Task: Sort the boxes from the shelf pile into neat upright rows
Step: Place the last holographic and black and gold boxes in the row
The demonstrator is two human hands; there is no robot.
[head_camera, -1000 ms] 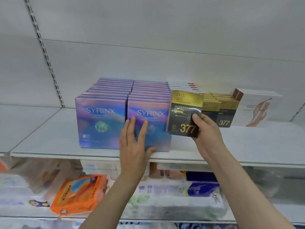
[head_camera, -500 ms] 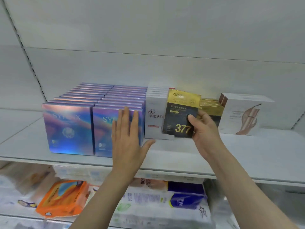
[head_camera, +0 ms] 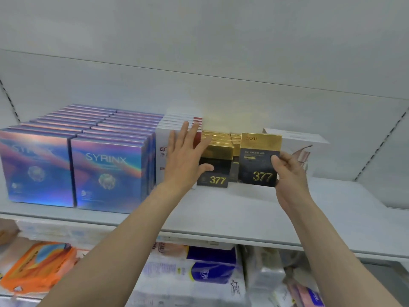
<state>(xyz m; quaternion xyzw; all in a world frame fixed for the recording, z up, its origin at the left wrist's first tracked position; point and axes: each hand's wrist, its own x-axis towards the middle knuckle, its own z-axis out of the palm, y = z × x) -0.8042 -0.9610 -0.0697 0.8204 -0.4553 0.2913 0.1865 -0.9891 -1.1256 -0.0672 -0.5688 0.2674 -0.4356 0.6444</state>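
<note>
A white shelf [head_camera: 243, 209] is spanning the view, carrying upright rows of boxes. At nine o'clock, two rows of iridescent SYRINX boxes [head_camera: 106, 171] are standing side by side, faces forward, running back toward the rear wall. Just to their right, near the middle, a row of white boxes [head_camera: 174, 122] with red edges is standing upright, touching the SYRINX row. At three o'clock, a larger white box [head_camera: 296, 138] is sitting behind the right hand, partly hidden. Between the white row and that box, rows of black-and-gold 377 boxes [head_camera: 218, 149] are lining up front to back. Below the shelf, at six to eight o'clock, an orange packet [head_camera: 37, 269] and wrapped tissue packs [head_camera: 199, 275] are lying on a lower level.

The left hand [head_camera: 186, 158] is reaching in at the centre, its fingers [head_camera: 192, 134] spread wide and straight, lying across the front of the white row and the front box of the black-and-gold row, thumb over that black face. The right hand [head_camera: 290, 171] is gripping a single black-and-gold 377 box [head_camera: 260, 160] by its right edge, thumb on the front, holding it upright at the front of the right-hand 377 row; whether its base is touching the shelf cannot be told.
</note>
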